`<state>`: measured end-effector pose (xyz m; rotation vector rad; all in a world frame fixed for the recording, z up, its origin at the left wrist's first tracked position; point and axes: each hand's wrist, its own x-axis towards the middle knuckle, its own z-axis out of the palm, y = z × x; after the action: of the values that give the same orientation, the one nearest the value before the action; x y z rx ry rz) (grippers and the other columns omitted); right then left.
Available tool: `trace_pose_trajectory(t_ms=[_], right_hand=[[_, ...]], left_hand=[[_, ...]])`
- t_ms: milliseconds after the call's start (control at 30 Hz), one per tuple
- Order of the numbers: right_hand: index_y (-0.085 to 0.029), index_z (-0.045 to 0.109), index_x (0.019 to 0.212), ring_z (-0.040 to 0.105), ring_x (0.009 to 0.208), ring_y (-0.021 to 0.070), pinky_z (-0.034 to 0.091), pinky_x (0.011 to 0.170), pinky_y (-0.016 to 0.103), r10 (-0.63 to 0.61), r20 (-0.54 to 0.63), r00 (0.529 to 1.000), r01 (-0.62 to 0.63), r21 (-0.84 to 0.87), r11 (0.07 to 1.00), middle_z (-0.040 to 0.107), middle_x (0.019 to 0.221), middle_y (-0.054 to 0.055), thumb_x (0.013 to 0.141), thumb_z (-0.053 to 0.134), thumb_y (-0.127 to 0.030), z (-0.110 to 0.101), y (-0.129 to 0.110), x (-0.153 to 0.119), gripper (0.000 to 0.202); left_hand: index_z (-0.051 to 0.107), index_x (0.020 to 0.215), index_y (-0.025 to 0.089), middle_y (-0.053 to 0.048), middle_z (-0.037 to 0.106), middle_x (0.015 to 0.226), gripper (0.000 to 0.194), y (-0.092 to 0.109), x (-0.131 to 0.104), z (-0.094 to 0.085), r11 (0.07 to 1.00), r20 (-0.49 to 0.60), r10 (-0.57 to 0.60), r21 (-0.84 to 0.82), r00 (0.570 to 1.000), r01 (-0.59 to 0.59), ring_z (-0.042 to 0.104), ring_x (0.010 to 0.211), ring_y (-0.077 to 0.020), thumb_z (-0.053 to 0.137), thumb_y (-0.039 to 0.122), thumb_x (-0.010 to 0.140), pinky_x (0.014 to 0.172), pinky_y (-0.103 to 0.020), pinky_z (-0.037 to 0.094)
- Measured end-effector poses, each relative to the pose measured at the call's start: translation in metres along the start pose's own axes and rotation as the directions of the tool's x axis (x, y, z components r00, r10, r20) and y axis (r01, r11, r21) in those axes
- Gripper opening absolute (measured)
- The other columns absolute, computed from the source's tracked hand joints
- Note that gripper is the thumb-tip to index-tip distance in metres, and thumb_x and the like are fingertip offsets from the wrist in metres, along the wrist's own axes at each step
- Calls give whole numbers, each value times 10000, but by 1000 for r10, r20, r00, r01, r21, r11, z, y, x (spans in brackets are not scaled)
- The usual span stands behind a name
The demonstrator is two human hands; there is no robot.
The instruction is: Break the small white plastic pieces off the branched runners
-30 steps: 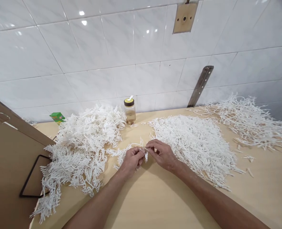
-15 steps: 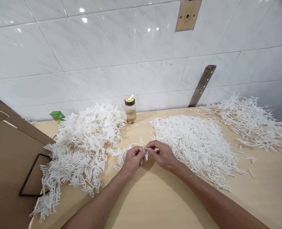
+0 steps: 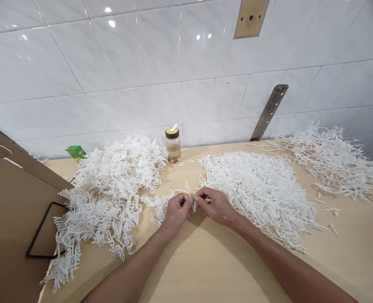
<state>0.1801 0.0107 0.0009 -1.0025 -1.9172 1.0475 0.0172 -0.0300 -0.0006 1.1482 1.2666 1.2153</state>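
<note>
My left hand [image 3: 177, 209] is pinched on a white strand near the middle of the table. Close beside it, my right hand [image 3: 214, 205] has its thumb and forefinger pressed together; what they hold is too small to make out. White branching strands [image 3: 164, 204] lie behind and left of my left hand. A large heap of tangled white pieces [image 3: 117, 181] spreads to the left. To the right of my hands lies a wide pile of short white pieces [image 3: 252, 185].
A jar with a yellow and dark lid [image 3: 173, 147] stands near the tiled wall. Longer white strands [image 3: 334, 162] lie at the far right. There is a green box [image 3: 75, 152] at the back left, a brown board [image 3: 12, 210] at the left and a metal bracket [image 3: 269, 112] against the wall.
My fingertips are slightly farther apart, with my right hand shifted a little to the right. The view has moved slightly.
</note>
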Motion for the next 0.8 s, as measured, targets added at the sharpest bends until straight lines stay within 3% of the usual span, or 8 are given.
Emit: trace_pose_trajectory(t_ms=[167,400,600,667,800], right_hand=[[-196,634,844,584,586,134,494,505,242,-19,62,998,20,-25,999,663,739,20,913,563,-373,-5,1,1,202],[-199,610,817,569,588,139,449,532,253,32,44,999,-25,-147,989,642,699,4,910,529,-288,-3,2,0,152],[-210,554,826,561,681,170,413,619,285,-145,-16,989,121,-463,878,612,788,29,920,468,-188,13,2,-3,129],[-209,553,837,561,686,172,403,623,286,-161,-60,985,110,-501,858,618,830,43,925,468,-202,18,5,-1,123],[-211,527,767,542,633,184,390,594,297,-75,-249,966,-61,-499,865,598,735,46,897,446,-184,10,16,9,156]], left_hand=[[535,663,192,57,467,459,367,-2,0,-1,999,-6,-9,45,1000,9,378,417,-83,647,515,798,443,-215,281],[515,638,199,41,497,486,329,-2,0,-1,981,-20,36,190,999,-32,433,460,-105,607,451,828,487,-233,317],[490,602,204,41,468,482,347,1,4,-5,977,75,-8,213,997,-8,399,459,-107,587,441,837,467,-236,289],[467,611,208,52,438,483,352,1,4,-5,982,60,-22,189,998,11,368,456,-101,593,450,832,454,-231,264],[471,659,202,63,424,520,355,1,-1,-3,991,90,6,131,996,-18,356,471,-89,600,483,835,455,-220,266]])
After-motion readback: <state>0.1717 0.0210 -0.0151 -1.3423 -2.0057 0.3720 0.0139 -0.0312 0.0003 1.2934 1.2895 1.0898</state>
